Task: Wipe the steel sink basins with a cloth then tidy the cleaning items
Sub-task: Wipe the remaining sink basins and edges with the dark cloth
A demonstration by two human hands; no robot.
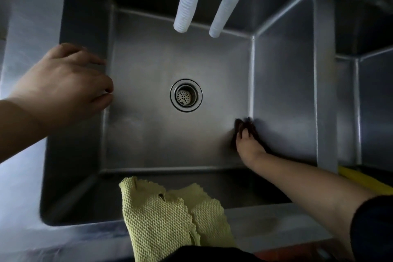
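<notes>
I look straight down into a deep steel sink basin [148, 134] with a round drain strainer [186, 95] in the middle of its floor. My right hand [247, 144] reaches down to the floor's right side and presses a dark cloth [244, 124] into the corner where the floor meets the right wall. My left hand [63, 85] rests on the basin's left rim, fingers spread and holding nothing. A yellow-green waffle-weave cloth [170, 219] hangs over the front rim, near me.
Two white ribbed hoses [189, 0] [231, 2] hang from above over the back of the basin. A second basin [372, 102] lies to the right behind a dividing wall. Something yellow [361, 178] shows at its near edge. Flat steel counter [25, 17] extends left.
</notes>
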